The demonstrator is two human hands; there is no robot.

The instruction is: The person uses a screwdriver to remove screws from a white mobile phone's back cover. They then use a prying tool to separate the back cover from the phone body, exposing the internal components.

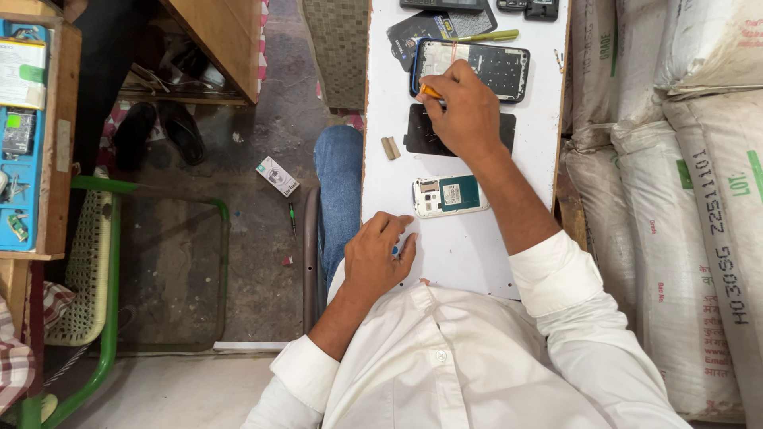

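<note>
Landmark: white table (465,254).
Right hand (467,111): fingers pinch an orange tool (430,91) at the open phone frame's (477,67) near edge.
Left hand (380,258): fingers curled around a small blue item (396,249), at the table's near-left edge.
Blue tray (20,135): small parts, far left of the table.

We see a small phone repair workshop: opened phones (470,68) and loose parts lie on a white board (461,246), stacked sacks (683,199) alongside, tools on a wooden shelf (60,143).
</note>
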